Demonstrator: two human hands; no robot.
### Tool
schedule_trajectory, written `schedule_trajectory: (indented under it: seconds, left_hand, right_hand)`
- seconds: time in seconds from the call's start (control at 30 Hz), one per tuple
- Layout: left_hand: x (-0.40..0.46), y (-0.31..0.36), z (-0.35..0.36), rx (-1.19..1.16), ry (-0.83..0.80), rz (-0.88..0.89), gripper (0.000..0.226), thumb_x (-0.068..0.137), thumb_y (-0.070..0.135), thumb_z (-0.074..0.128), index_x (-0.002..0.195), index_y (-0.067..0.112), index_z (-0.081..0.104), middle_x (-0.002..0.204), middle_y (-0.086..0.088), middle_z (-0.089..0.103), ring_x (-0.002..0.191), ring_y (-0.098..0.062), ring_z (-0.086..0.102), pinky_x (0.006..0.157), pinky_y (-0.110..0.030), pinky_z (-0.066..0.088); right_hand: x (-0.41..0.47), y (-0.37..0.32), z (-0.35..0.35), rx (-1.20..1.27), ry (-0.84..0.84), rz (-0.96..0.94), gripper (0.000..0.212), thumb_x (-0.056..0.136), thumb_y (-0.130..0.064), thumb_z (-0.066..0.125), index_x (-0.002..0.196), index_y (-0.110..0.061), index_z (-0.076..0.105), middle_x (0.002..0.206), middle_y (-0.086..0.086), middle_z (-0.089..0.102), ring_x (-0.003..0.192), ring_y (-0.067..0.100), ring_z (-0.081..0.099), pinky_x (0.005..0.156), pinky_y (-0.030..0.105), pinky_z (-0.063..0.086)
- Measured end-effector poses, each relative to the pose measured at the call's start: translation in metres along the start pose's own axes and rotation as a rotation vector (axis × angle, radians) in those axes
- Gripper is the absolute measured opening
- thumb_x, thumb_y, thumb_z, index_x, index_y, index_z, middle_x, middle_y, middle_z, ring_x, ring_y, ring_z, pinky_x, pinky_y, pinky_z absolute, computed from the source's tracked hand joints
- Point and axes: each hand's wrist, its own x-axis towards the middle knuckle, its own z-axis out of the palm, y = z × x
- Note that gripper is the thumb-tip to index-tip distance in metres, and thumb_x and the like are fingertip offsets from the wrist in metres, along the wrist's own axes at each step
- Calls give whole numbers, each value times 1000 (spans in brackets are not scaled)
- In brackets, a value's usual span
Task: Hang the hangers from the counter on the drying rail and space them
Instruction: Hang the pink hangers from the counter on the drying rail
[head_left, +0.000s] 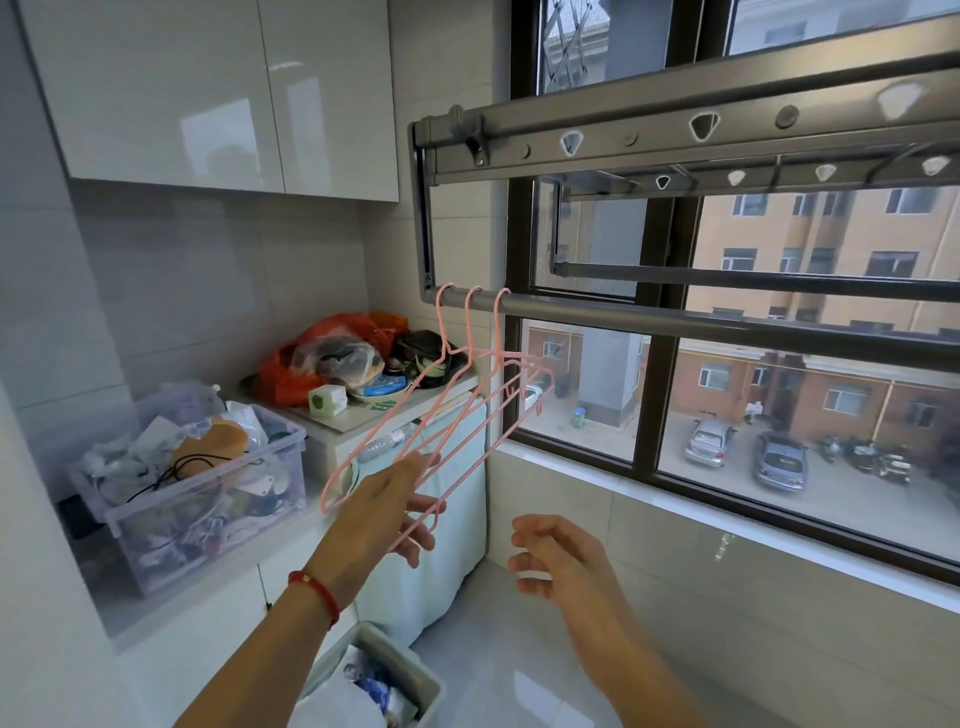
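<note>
Three pink hangers (470, 400) hook close together at the left end of the drying rail (675, 322). Below the rail, the left hand (395, 499) touches their lower wires with straight fingers. The right hand (556, 556) hovers beside it, loosely curled, holding nothing

Both forearms reach up and forward from the lower edge of the view, bare. Left hand (400, 499): fingers extended, nearly straight, pointing right and slightly down, back of the hand toward the camera; fingers touch the lower wires of the hangers (457, 410), not curled round them. A red band (317, 597) circles the left wrist. Right hand (556, 556): lower and to the right, apart from the left, fingers loosely curled, pointing left, holding nothing.
</note>
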Motion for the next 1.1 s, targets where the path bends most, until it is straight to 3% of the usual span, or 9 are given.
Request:
schedule_trajectory:
  seconds: [0.23,0.37,0.47,0.57,0.63,0.73,0.8,0.97,1.1]
  left_hand:
    - [-37,-41,-21,-169,71,-164,49,101,54,39,123,18,64,112,-23,71,80,-40,75,59,-43,63]
    - [-71,-87,-26,-197,154,-378,54,101,54,45,116,7,67,104,-27,73,75,-43,69,57,-43,60]
    - [-84,-107,-2,-142,98,-504,38,96,35,61,106,0,71,99,-27,74,74,-36,65,61,-38,54]
    - [-76,-107,41,-121,-38,-529,24,103,13,51,105,0,71,74,-12,74,63,-26,63,53,-30,49]
    - [-78,-99,77,-59,-55,-410,27,105,9,48,111,-1,71,73,-8,75,64,-21,65,52,-27,49]
    - [-106,-75,141,5,-41,-114,30,106,8,44,100,9,74,100,-13,76,88,-26,68,74,-36,53]
    - [-132,-63,185,25,-101,-10,28,106,11,46,102,13,74,103,-10,76,95,-27,69,82,-41,55]
    - [-190,-50,325,84,-251,105,22,103,18,52,102,22,73,100,3,77,95,-18,71,86,-43,61]
    - [-253,-34,454,116,-479,134,17,101,20,56,103,24,72,99,4,76,96,-17,71,86,-43,61]
  right_hand:
    - [-11,10,-1,-8,5,13,19,97,-9,56,97,-12,75,94,8,74,81,22,71,75,33,59]
    - [-21,20,-14,-38,49,35,19,99,-8,56,97,-12,75,93,7,74,82,24,71,78,39,60]
    - [-32,30,-35,-72,103,50,19,99,-8,55,96,-12,74,96,5,74,86,26,72,82,44,60]
    - [-50,37,-62,-81,171,32,18,98,-10,57,96,-16,74,95,3,74,87,25,72,80,41,60]
    - [-65,39,-83,-84,203,10,18,98,-11,57,97,-19,73,95,3,73,87,25,72,79,38,60]
    - [-93,37,-123,-102,227,-25,16,98,-14,58,100,-21,72,95,0,73,88,21,72,79,36,61]
    - [-117,32,-161,-112,249,-50,15,97,-15,59,103,-22,71,94,-2,73,88,20,72,80,37,61]
    - [-196,20,-282,-133,390,-63,16,97,-17,60,106,-24,70,95,-3,74,89,18,72,81,39,62]
    - [-265,6,-392,-124,574,-64,15,97,-17,60,106,-24,70,95,-3,75,88,16,72,83,42,62]
